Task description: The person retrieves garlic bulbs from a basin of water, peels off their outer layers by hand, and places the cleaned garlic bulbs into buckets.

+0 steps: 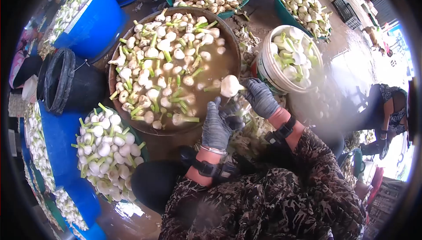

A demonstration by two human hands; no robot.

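My right hand [261, 97], in a grey glove, has its fingers closed on the short stem of a white garlic bulb [230, 86], held above the near right rim of a wide round tub [238, 57]. Just below the bulb is my left hand [216, 126], also gloved. Its thumb points up and its fingers are spread to the right, slightly blurred, with nothing visible in them. Many garlic bulbs [165, 45] with cut green stems float in the tub's brown water [215, 71].
Right of the tub stands a white bucket [265, 62] of peeled-looking bulbs. A heap of clean garlic [105, 147] lies at left, near a black bucket [61, 82] and blue tub [94, 25]. Stem scraps [250, 130] lie under my hands. Another person [391, 108] is at right.
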